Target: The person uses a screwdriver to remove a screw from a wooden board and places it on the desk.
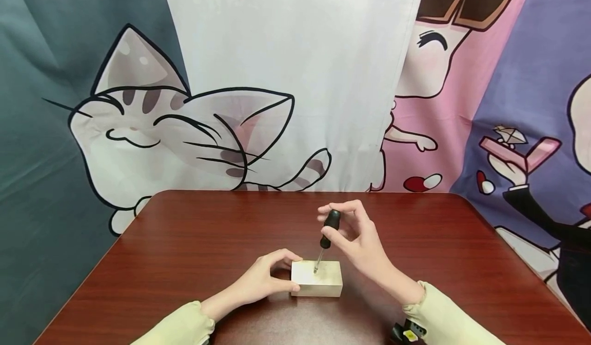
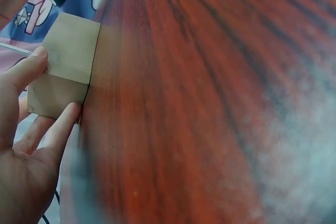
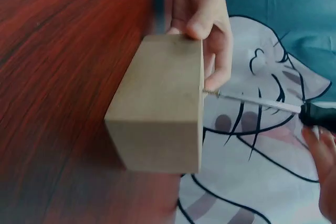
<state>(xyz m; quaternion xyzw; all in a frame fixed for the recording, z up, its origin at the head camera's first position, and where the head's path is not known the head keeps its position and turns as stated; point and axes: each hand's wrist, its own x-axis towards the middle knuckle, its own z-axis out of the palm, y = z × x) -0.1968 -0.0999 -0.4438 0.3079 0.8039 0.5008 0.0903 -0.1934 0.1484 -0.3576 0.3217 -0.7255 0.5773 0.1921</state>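
Wooden block (image 1: 318,281) lies on the table (image 1: 208,232), about midway between its left and right edges and well apart from the far edge. The left hand (image 1: 263,279) grips the block's left end between thumb and fingers; the right hand (image 1: 363,240) holds the black handle of a screwdriver (image 1: 325,241), which leans slightly off upright. Its tip meets a screw (image 3: 211,93) standing partly out of the block's top face. Turning that screw seems the step in hand; in or out, I cannot tell. The next move likely calls for steady twisting, tip seated and block braced.
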